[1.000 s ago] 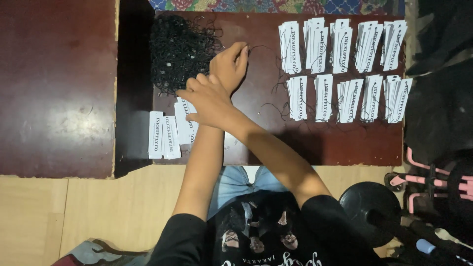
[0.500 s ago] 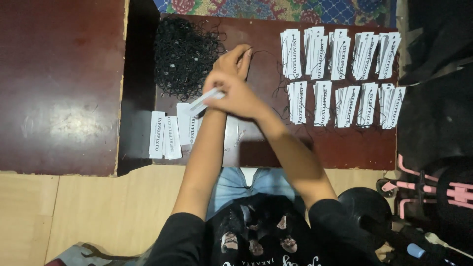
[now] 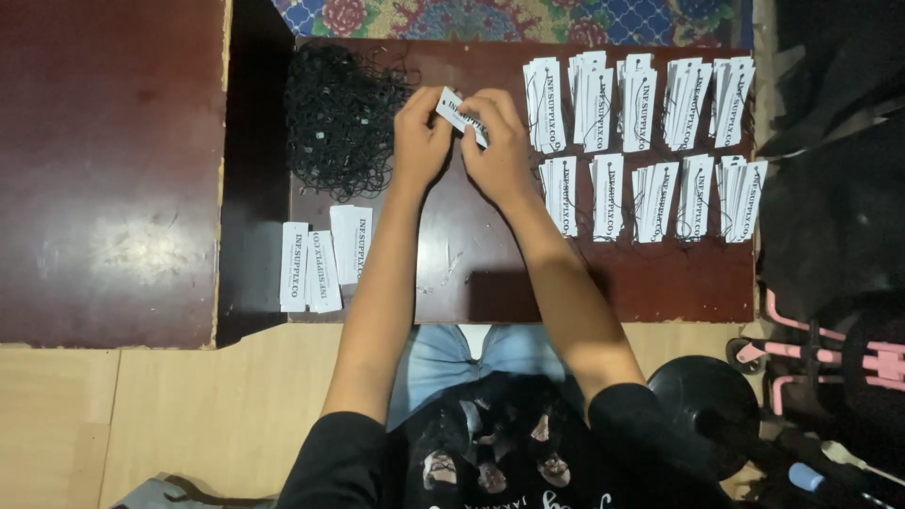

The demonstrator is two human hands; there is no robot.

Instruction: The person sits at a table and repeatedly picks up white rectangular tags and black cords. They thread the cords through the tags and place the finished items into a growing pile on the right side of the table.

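While working over the dark brown table (image 3: 490, 273), gripping one white paper tag (image 3: 460, 114) from both ends above the tabletop. Left hand (image 3: 420, 141) pinching the tag's left end, fingers closed on it. Right hand (image 3: 500, 146) pinching the right end, fingers likewise closed on the card. Holding the tag tilted, just right of the heap of black string loops (image 3: 341, 118) and left of the stacked tag piles (image 3: 641, 141), which are lying in two rows, each pile with a dark string. Lying flat near the left forearm: a few loose white tags (image 3: 325, 256), well apart from the held one. Showing along the table's far edge: a patterned rug (image 3: 509, 17).
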